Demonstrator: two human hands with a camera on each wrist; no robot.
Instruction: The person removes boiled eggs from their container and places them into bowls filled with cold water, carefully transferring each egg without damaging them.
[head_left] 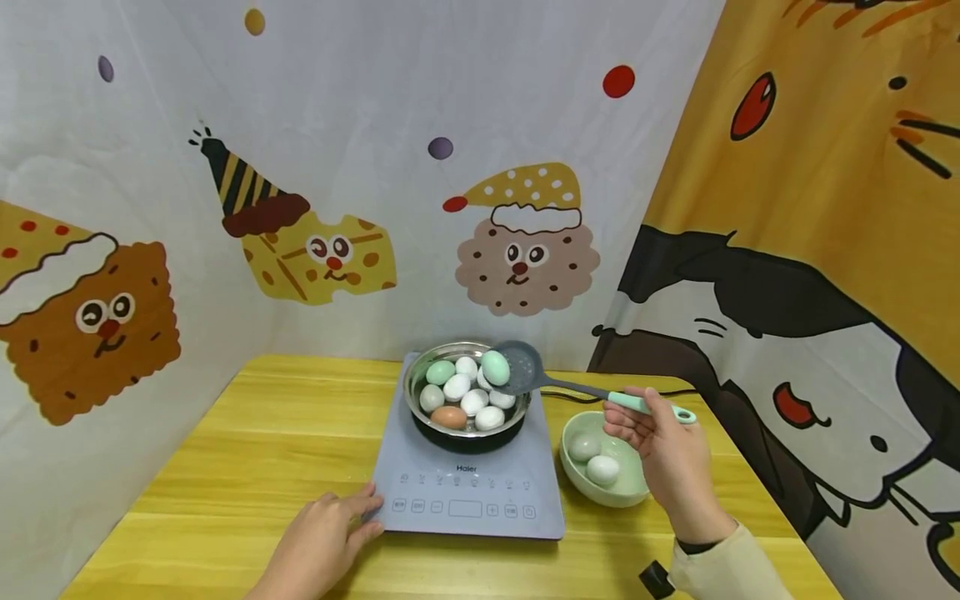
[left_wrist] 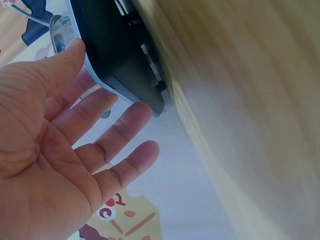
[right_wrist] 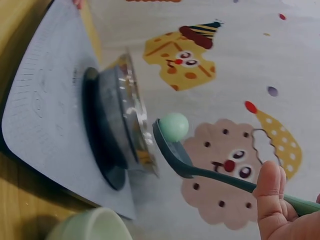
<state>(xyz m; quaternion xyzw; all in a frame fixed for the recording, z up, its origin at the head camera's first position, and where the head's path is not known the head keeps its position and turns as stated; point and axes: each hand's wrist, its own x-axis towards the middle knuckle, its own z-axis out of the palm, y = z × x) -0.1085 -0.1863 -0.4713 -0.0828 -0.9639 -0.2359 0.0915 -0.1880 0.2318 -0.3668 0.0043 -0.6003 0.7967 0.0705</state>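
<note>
My right hand grips the mint-green handle of a grey slotted spoon. A pale green egg lies in the spoon, held above the right rim of a metal pan; in the right wrist view, the egg is clear of the pan. Inside the pan are several white eggs, a green one and a brown one. The pan stands on an induction cooker. With extended fingers, my left hand touches the cooker's front left edge, also seen in the left wrist view.
Right of the cooker stands a light green bowl with two eggs in it. A black cable runs behind the bowl on the wooden table. A cartoon-printed curtain hangs close behind the table and along its sides.
</note>
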